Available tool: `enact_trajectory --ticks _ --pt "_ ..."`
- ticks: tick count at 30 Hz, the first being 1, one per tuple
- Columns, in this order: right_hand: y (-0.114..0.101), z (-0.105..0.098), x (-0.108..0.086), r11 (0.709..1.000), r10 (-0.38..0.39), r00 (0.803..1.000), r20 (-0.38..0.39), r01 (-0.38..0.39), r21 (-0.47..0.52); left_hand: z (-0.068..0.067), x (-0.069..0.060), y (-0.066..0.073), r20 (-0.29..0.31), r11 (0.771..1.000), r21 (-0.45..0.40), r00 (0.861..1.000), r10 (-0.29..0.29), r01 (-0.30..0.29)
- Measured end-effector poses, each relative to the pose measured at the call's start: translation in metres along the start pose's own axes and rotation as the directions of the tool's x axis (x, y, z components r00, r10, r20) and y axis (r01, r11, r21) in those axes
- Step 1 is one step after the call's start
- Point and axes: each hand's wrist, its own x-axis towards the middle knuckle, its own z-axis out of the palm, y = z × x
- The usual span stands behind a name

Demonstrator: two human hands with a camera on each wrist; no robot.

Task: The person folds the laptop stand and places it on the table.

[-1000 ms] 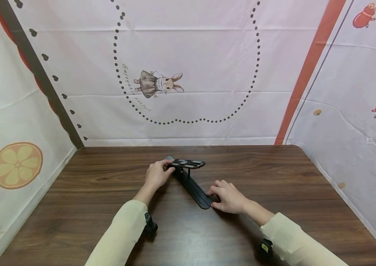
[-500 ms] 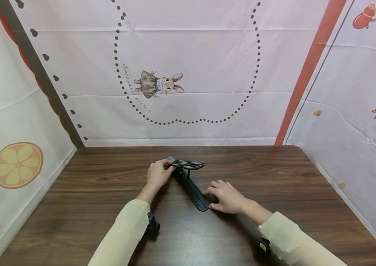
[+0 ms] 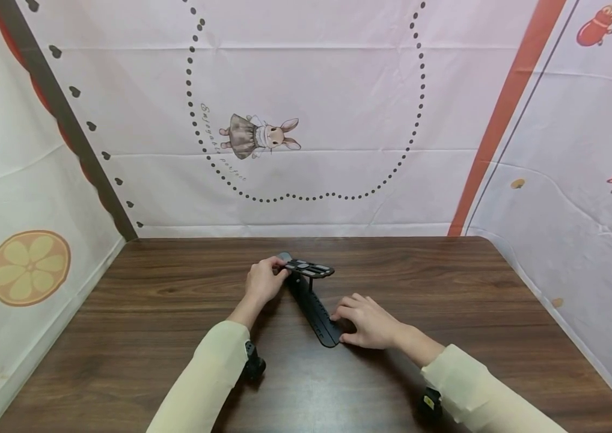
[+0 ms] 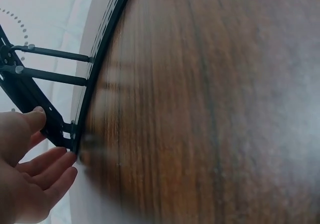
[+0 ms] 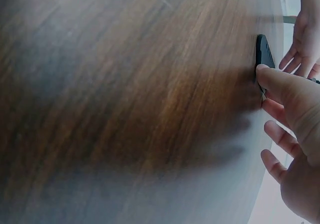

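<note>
A black folding stand lies slantwise on the table, its long base flat and a slotted upper plate raised on thin struts. At the far end my left hand pinches the stand near the joint between plate and base; in the left wrist view its thumb is on the plate and the other fingers are by the lower end. My right hand holds the near end of the base between thumb and forefinger. The right wrist view shows that thumb on the base's rounded black end, with the remaining fingers loosely bent.
The brown wood-grain table extends around the stand. A printed white cloth hangs behind it and along both sides. Each wrist carries a small black camera.
The stand has turned slightly: its near end has shifted left and closer, its far end a little right. My left hand has gone right with it; my right hand has moved slightly left.
</note>
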Motion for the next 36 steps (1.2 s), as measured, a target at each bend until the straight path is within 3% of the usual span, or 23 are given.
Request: enact_trajectory --ticks 7,16,36 --pt "-0.001 0.000 0.001 1.000 -0.021 1.000 0.001 0.021 -0.015 0.005 0.002 0.003 -0.005 0.999 -0.050 1.000 0.003 -0.003" --pt "-0.002 0.002 0.003 1.000 -0.027 1.000 0.012 0.027 0.008 0.010 0.006 0.005 0.051 0.998 -0.069 0.999 -0.003 0.006" --pt "-0.010 0.004 0.005 1.000 0.009 1.000 0.007 -0.009 -0.013 0.017 0.010 0.017 0.103 0.989 -0.139 0.993 0.058 -0.043"
